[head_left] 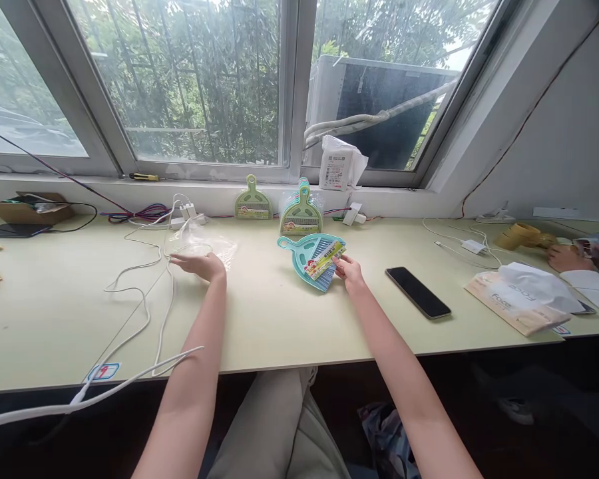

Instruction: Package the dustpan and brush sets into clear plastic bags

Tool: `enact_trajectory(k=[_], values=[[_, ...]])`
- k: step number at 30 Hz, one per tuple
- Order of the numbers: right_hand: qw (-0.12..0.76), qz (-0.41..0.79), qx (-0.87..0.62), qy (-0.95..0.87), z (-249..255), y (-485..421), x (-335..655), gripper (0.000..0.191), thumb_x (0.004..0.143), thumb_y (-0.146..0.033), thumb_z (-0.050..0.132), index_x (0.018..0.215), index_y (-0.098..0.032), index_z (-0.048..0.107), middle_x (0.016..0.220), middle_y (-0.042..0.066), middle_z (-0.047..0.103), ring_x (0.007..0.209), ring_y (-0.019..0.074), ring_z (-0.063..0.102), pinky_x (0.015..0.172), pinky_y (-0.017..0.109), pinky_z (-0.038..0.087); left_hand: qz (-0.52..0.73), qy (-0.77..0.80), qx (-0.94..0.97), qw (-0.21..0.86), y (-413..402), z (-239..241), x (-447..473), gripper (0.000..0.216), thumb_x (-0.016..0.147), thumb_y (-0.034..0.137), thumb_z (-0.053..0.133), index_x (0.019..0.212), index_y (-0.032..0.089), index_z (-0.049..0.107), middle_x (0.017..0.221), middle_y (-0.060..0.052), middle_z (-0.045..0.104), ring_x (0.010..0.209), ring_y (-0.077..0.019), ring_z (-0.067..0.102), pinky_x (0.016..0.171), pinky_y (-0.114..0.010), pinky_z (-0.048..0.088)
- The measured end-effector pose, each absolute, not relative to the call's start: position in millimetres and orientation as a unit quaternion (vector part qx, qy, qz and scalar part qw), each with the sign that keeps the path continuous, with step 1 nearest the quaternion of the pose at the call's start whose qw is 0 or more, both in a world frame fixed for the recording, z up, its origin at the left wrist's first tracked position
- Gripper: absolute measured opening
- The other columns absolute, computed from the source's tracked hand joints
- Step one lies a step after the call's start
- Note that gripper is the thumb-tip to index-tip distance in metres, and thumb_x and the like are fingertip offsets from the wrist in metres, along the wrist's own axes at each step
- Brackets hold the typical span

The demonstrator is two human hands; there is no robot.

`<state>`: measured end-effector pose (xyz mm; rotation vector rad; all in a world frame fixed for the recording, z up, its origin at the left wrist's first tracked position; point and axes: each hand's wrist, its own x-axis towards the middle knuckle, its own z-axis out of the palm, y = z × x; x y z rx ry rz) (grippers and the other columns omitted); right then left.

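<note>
1. Teal plastic, with a striped card label across it: the small dustpan set (311,259) lies flat on the desk (279,326) near the middle, a little back from the front edge and closer to the far edge under the window.
2. The right hand (348,271) has its fingers pinched on the near corner of the dustpan set at the label, holding it lightly against the desk.
3. The left hand (199,265) rests palm down, fingers loosely spread, on a clear plastic bag (202,246) to the left; it grips nothing firmly that I can see.
4. To handle the set well, I judge the grip should shift from the thin label onto the firmer plastic rim, while the left hand keeps the slippery bag pinned flat.
5. White cables (140,299) loop just beside the left hand and run off the front edge; they could snag a sleeve or the bag.
6. Two more green dustpan sets (301,211) lean along the far edge.
7. A black phone (418,292) lies just right of the right hand, with a tissue pack (522,299) beyond it.
8. Another person's hand (566,256) shows at the far right corner.
</note>
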<state>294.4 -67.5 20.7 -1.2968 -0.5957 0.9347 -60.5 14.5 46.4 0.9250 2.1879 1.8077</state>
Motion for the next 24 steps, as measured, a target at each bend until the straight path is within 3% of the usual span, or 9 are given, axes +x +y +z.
enact_trajectory(k=[2,5,8,10,13,15,19,22,24], values=[[0.662,0.417,-0.565,-0.261,18,-67,291,0.036,0.060,-0.026,0.082,0.085,-0.021,0.057,0.072,0.002,0.070,0.063,0.0153,0.067,0.049,0.023,0.052,0.617,0.707,0.346,0.028,2,55,-45,0.090,0.077,0.010,0.050,0.148,0.005,-0.006,0.156,-0.024,-0.013,0.146,-0.0296,-0.012,0.118,-0.048,0.004],[0.672,0.428,-0.554,-0.241,16,-67,287,0.037,0.060,-0.025,0.081,0.088,-0.021,0.057,0.075,0.002,0.071,0.065,0.0145,0.067,0.049,0.021,0.053,0.619,0.614,0.485,0.058,-12,63,-15,0.081,0.084,0.018,0.050,0.150,0.016,0.004,0.158,-0.015,-0.013,0.146,-0.0289,-0.012,0.118,-0.050,0.005],[0.685,0.439,-0.536,-0.227,16,-67,284,0.038,0.061,-0.024,0.081,0.090,-0.021,0.057,0.076,0.001,0.071,0.064,0.0128,0.067,0.050,0.020,0.053,0.544,0.491,0.590,0.341,-22,58,20,0.055,0.094,0.030,0.037,0.146,0.020,0.019,0.157,-0.014,0.018,0.144,-0.0240,0.020,0.116,-0.043,0.019],[0.687,0.446,-0.524,-0.232,17,-67,283,0.038,0.061,-0.025,0.082,0.090,-0.021,0.057,0.076,0.001,0.071,0.064,0.0125,0.067,0.050,0.020,0.054,0.477,0.461,0.610,0.433,-29,51,43,0.046,0.096,0.038,0.029,0.134,0.014,0.038,0.130,-0.020,0.054,0.116,-0.0267,0.057,0.099,-0.044,0.044],[0.669,0.469,-0.515,-0.258,20,-68,283,0.034,0.064,-0.024,0.081,0.088,-0.020,0.057,0.079,0.003,0.071,0.065,0.0131,0.068,0.051,0.020,0.054,0.354,0.369,0.616,0.599,-38,40,64,0.049,0.091,0.050,0.039,0.131,0.021,0.038,0.110,-0.013,0.065,0.086,-0.0218,0.068,0.078,-0.037,0.053],[0.634,0.498,-0.509,-0.302,23,-69,284,0.031,0.066,-0.023,0.078,0.090,-0.019,0.058,0.084,0.004,0.072,0.067,0.0135,0.069,0.052,0.020,0.054,0.342,0.374,0.595,0.624,-39,36,67,0.053,0.086,0.048,0.049,0.131,0.023,0.035,0.098,-0.008,0.067,0.074,-0.0186,0.067,0.070,-0.033,0.052],[0.520,0.546,-0.514,-0.411,26,-73,287,0.025,0.074,-0.028,0.073,0.094,-0.016,0.062,0.091,0.008,0.073,0.066,0.0157,0.070,0.048,0.020,0.053,0.395,0.454,0.560,0.569,-24,32,55,0.038,0.082,0.037,0.048,0.116,0.021,0.047,0.078,-0.001,0.061,0.061,-0.0160,0.059,0.058,-0.028,0.047],[0.452,0.562,-0.533,-0.442,26,-73,293,0.024,0.077,-0.035,0.072,0.084,-0.013,0.064,0.078,0.009,0.072,0.053,0.0134,0.065,0.039,0.018,0.045,0.436,0.486,0.546,0.525,-9,29,42,0.026,0.080,0.035,0.044,0.100,0.020,0.053,0.073,0.000,0.056,0.060,-0.0148,0.054,0.055,-0.025,0.041],[0.488,0.534,-0.548,-0.420,26,-70,302,0.026,0.077,-0.038,0.072,0.077,-0.014,0.062,0.061,0.004,0.065,0.040,0.0077,0.053,0.032,0.015,0.034,0.451,0.481,0.548,0.515,-3,28,37,0.020,0.079,0.033,0.044,0.091,0.019,0.054,0.072,0.001,0.054,0.060,-0.0132,0.051,0.054,-0.023,0.038]])
